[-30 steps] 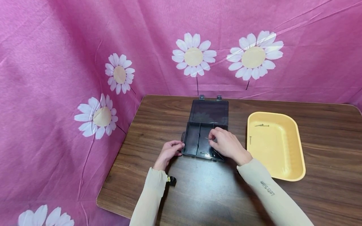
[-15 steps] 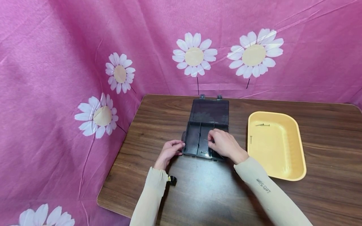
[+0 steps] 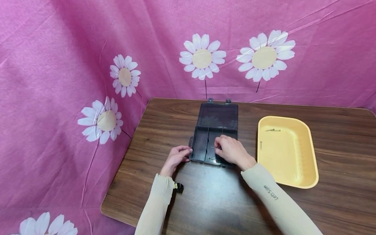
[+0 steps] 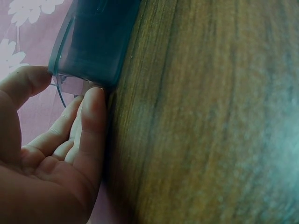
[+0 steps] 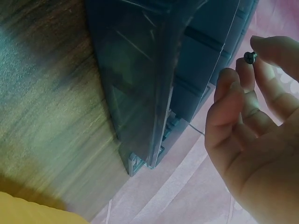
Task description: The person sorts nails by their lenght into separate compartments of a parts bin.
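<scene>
A dark see-through compartment box (image 3: 200, 143) lies on the table with its lid (image 3: 218, 116) swung back. My left hand (image 3: 176, 157) holds the box's near left corner; in the left wrist view the thumb is at its upper edge and the fingertips are at its lower edge. Above the middle compartment my right hand (image 3: 233, 150) pinches a screw (image 5: 250, 57) between thumb and fingers, its cross-slotted head showing in the right wrist view. Another screw (image 3: 212, 159) lies at the near end of the middle compartment. My right hand covers part of the right-hand compartments.
To the right stands a yellow tub (image 3: 286, 163) with several screws (image 3: 273, 130) near its far end and left wall. A small black object (image 3: 178, 188) is by the left sleeve. A pink flowered cloth (image 3: 164, 65) hangs behind the wooden table (image 3: 211, 202).
My right hand has shifted slightly left and nearer over the box, carrying the screw. The left hand stays at the box's corner.
</scene>
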### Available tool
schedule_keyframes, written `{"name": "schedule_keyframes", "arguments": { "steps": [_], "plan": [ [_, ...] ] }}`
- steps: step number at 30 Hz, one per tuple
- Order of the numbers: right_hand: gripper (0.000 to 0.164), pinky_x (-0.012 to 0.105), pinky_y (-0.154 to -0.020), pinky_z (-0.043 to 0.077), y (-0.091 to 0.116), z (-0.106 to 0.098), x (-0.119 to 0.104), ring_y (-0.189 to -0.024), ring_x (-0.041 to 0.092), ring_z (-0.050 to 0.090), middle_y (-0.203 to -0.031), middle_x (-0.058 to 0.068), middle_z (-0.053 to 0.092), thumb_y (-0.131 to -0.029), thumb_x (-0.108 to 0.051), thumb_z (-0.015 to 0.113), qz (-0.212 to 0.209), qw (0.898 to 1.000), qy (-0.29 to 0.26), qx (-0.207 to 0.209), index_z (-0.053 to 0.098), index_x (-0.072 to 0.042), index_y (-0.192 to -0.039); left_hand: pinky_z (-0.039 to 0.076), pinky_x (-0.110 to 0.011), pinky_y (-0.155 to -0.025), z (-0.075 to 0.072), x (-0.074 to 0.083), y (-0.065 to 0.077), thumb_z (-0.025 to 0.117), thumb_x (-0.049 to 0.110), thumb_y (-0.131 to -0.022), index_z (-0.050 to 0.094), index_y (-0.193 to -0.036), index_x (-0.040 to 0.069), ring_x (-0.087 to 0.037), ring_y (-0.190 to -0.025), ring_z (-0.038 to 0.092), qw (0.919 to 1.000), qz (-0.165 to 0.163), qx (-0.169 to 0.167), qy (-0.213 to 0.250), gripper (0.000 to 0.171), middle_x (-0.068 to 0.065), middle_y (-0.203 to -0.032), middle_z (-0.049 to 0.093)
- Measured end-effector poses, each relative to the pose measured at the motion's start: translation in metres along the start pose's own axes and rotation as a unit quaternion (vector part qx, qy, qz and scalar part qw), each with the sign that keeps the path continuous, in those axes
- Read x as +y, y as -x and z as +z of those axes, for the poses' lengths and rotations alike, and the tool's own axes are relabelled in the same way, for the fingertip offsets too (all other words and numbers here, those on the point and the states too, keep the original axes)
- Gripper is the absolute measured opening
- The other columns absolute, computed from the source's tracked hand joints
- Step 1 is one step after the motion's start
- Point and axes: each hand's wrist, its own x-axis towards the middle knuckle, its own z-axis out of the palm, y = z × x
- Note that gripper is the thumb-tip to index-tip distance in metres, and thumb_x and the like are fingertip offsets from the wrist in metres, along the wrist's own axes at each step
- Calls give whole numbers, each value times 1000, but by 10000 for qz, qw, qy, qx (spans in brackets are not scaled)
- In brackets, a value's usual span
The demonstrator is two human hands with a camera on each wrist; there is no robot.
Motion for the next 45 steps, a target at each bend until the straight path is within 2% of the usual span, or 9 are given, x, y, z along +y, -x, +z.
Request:
{"name": "schedule_keyframes", "arguments": {
  "steps": [6,12,19,26,31,37,45],
  "plan": [
    [4,37,-62,49,1,1,0,-74,18,56,-85,-2,59,-82,-17,64,2,10000,-15,31,61,-19,-82,56,-20,-61,1,-1,1,67,8,-86,65,-109,-6,-7,-75,61,10000,49,-9,-10,27,-2,-92,70],
    [4,39,-65,50,3,-1,3,-78,19,57,-88,0,58,-82,-16,62,55,9999,-31,155,64,-17,-86,56,-21,-63,1,1,2,67,8,-87,65,-111,-6,-8,-76,61,10000,19,-12,-69,29,-7,-97,71],
    [5,42,-68,51,4,-7,6,-80,20,58,-90,-1,60,-83,-18,62,130,9996,-18,253,64,-17,-87,56,-21,-62,2,2,3,67,8,-87,64,-113,-7,-7,-77,62,10000,-33,23,-18,30,-7,-100,70],
    [4,41,-67,51,6,-14,8,-79,20,57,-91,-1,60,-85,-20,61,179,9996,-101,195,64,-18,-88,57,-21,-63,2,4,4,67,8,-87,65,-112,-6,-8,-78,62,10000,-51,33,-49,29,-10,-103,70],
    [4,42,-67,51,8,-23,9,-78,20,59,-89,-1,61,-84,-20,62,201,9991,-140,333,65,-18,-87,57,-21,-62,2,4,4,67,8,-87,65,-111,-6,-8,-78,62,10000,-57,49,-57,29,-7,-99,71],
    [6,43,-68,51,12,-40,13,-80,22,61,-91,-1,62,-86,-21,61,306,9983,-176,457,65,-18,-88,57,-21,-63,2,6,5,67,8,-87,65,-112,-7,-8,-78,62,10000,-28,57,-47,29,-8,-102,70],
    [10,41,-67,50,21,-66,30,-80,22,60,-91,4,64,-88,-18,59,437,9969,-210,612,67,-13,-92,56,-20,-62,2,4,4,66,8,-87,64,-112,-7,-7,-77,62,10000,13,37,-32,29,-6,-98,70]
  ]
}}
